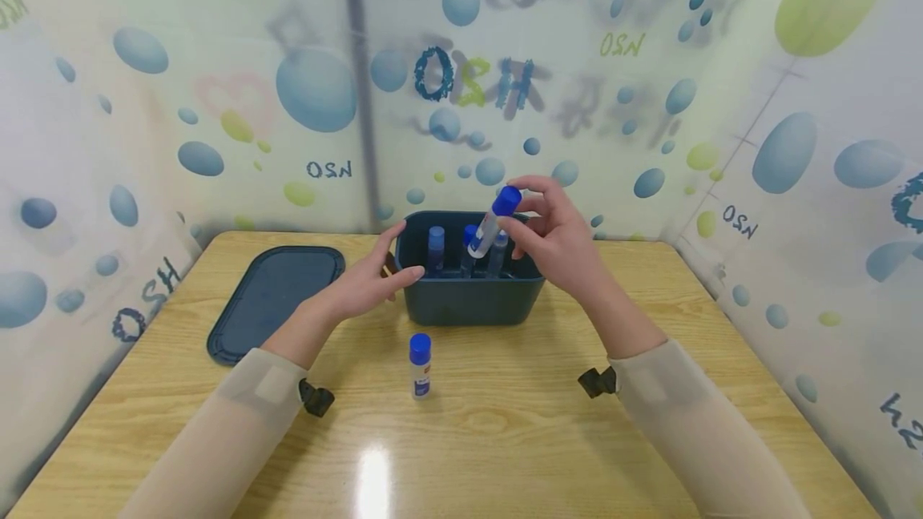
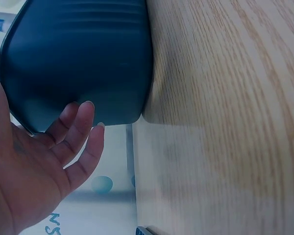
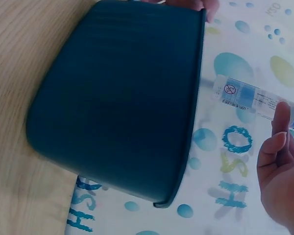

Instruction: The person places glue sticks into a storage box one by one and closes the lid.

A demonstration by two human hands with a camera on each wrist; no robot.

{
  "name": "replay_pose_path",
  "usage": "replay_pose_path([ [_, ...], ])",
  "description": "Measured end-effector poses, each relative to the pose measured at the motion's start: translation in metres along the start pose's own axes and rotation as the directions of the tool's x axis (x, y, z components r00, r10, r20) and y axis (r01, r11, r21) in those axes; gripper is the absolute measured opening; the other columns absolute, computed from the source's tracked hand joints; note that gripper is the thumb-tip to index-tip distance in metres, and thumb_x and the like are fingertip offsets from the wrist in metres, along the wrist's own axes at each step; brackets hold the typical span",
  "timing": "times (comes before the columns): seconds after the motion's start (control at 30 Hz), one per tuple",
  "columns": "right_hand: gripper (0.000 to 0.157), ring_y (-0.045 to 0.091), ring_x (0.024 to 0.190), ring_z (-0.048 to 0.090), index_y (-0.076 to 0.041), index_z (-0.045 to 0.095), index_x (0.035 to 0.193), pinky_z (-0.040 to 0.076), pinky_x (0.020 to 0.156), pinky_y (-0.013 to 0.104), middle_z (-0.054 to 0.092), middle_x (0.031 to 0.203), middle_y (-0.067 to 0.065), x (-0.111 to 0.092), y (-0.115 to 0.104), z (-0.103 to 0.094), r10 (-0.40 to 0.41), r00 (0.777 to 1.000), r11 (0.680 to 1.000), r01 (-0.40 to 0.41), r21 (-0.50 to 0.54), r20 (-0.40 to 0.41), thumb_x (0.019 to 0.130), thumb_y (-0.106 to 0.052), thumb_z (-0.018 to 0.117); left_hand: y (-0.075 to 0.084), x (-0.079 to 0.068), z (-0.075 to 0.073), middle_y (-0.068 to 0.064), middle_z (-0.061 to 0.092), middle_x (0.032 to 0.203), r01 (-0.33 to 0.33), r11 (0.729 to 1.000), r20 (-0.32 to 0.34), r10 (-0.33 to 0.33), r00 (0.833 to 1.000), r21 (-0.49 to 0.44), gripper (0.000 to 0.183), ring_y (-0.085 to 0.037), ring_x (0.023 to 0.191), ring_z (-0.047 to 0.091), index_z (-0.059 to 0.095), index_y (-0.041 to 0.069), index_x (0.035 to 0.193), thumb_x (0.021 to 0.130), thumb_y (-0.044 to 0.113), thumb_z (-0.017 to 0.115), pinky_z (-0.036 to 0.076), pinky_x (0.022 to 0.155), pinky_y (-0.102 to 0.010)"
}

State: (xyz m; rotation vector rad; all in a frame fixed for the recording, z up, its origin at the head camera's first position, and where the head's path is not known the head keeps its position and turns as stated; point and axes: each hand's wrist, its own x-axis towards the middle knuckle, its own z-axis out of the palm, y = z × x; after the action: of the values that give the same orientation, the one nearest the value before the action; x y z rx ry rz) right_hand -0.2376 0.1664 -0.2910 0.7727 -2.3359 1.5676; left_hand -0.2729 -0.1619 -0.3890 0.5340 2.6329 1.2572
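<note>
My right hand (image 1: 558,243) pinches a glue stick (image 1: 489,229) by its blue-capped end. It is tilted above a dark teal bin (image 1: 472,303), cap up and to the right. In the right wrist view the stick's clear labelled barrel (image 3: 242,95) lies beyond the bin's rim. Several blue-capped sticks (image 1: 436,247) stand inside the bin. At the bin's left end is my left hand (image 1: 368,283), thumb and index finger spread along the rim; its other fingers (image 2: 81,129) are loosely bent near the outer wall. Another glue stick (image 1: 421,367) stands upright on the table before the bin.
A dark flat lid (image 1: 277,303) lies on the wooden table (image 1: 497,423) left of the bin. Patterned curtain walls (image 1: 288,175) close in the back and both sides of the table.
</note>
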Motion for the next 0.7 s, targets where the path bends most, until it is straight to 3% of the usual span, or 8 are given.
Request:
replay_pose_path([
  [0.4, 0.043, 0.033, 0.083, 0.065, -0.021, 0.056, 0.147, 0.052, 0.072, 0.035, 0.078, 0.121, 0.013, 0.013, 0.037, 0.017, 0.085, 0.995, 0.988, -0.077, -0.132, 0.058, 0.108, -0.027, 0.073, -0.001, 0.001, 0.001, -0.012, 0.066, 0.116, -0.005, 1.000, -0.009, 0.005, 1.000, -0.001, 0.098, -0.036, 0.096, 0.072, -0.001, 0.042, 0.176, 0.105, 0.067, 0.061, 0.061, 0.087, -0.039],
  [0.7, 0.042, 0.040, 0.094, 0.073, -0.019, 0.055, 0.149, 0.061, 0.082, 0.041, 0.076, 0.124, 0.017, 0.023, 0.047, 0.030, 0.132, 0.987, 0.984, -0.120, -0.132, 0.092, 0.110, -0.029, 0.070, 0.000, 0.000, 0.001, -0.013, 0.065, 0.116, -0.002, 1.000, -0.007, 0.002, 1.000, -0.006, 0.098, -0.034, 0.095, 0.071, 0.000, 0.041, 0.176, 0.105, 0.068, 0.061, 0.061, 0.086, -0.038],
])
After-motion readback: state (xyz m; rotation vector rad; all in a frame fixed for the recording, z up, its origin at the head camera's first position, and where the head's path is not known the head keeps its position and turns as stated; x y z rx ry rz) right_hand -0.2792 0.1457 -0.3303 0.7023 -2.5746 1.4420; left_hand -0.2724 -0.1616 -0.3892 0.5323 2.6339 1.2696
